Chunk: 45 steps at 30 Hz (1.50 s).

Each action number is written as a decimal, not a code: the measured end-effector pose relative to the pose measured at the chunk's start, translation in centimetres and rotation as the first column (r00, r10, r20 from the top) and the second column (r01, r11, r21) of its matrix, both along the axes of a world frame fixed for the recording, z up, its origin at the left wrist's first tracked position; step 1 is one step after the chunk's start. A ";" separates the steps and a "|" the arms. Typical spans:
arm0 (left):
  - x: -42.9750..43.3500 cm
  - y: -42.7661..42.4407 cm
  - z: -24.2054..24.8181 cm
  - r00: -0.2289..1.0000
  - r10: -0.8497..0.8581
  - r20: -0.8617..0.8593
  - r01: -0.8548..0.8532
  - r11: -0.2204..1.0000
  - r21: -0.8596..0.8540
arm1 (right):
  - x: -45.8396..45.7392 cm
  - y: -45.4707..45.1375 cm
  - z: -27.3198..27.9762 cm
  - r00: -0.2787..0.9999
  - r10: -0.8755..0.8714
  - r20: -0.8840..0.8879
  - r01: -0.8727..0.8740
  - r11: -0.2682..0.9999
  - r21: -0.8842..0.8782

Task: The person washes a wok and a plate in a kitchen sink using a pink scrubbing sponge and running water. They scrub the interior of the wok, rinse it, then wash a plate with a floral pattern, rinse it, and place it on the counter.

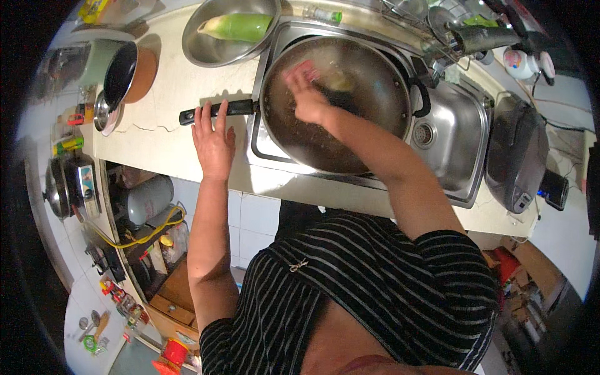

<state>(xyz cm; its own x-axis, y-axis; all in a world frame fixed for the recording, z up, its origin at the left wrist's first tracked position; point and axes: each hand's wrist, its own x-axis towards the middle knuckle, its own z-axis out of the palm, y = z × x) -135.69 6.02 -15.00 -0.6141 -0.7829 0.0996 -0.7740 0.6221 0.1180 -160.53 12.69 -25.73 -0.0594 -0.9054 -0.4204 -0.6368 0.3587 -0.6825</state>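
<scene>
A large wok (300,140) rests over the left part of a stainless steel double sink. Inside it, my right hand (309,101) presses a pink cloth or scouring pad (305,71) against the upper left wall; the hand is slightly blurred. Beside it lies a pale yellowish patch, whose nature I cannot tell. My left hand (213,140) lies over the wok's long black handle (239,108), fingers spread across it; its thumb does not wrap around the handle. On the far right side of the wok is a black loop handle (422,97).
A metal bowl (194,51) with a green vegetable (239,27) stands behind the handle. An orange-brown pot (143,75) sits at the left. The right sink basin (452,145) adjoins the wok; a dark appliance (515,150) stands beyond it. A faucet and dish rack are behind.
</scene>
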 end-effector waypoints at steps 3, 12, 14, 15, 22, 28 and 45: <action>0.1 0.0 -0.2 1.000 0.003 -0.002 -0.003 1.000 -0.005 | 0.7 5.9 1.8 0.846 0.528 0.075 -0.508 0.841 -0.186; 0.1 0.1 -0.3 1.000 0.001 0.012 -0.001 1.000 -0.022 | -2.4 4.9 1.3 0.858 0.464 -0.223 -0.503 0.848 -0.171; 0.1 0.0 -0.3 0.999 0.005 0.032 -0.004 1.000 -0.028 | 0.1 3.7 1.8 0.919 0.338 0.205 -0.294 0.931 -0.218; 0.2 0.0 -0.3 0.999 0.005 0.048 -0.004 1.000 -0.022 | 0.8 4.3 2.5 0.878 0.423 0.226 -0.367 0.896 -0.250; 0.2 0.0 -0.7 1.000 -0.002 0.006 0.003 0.999 -0.037 | -5.4 13.9 8.5 0.802 0.518 0.298 -0.591 0.764 0.260; 0.0 0.0 -0.5 1.000 -0.011 0.009 0.012 0.998 -0.061 | 2.5 7.7 4.3 0.663 -0.001 0.748 0.005 1.000 -0.003; 0.2 0.0 -0.8 0.998 0.008 0.065 -0.003 0.998 -0.065 | -1.0 15.8 10.0 0.846 0.035 0.532 -0.046 0.999 0.007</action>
<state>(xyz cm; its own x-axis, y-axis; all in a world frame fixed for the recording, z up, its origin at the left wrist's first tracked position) -135.53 6.03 -15.78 -0.6166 -0.7796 0.1098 -0.7822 0.6224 0.0266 -161.58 28.47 -15.72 0.2154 -0.8935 -0.3941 -0.1923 0.3569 -0.9141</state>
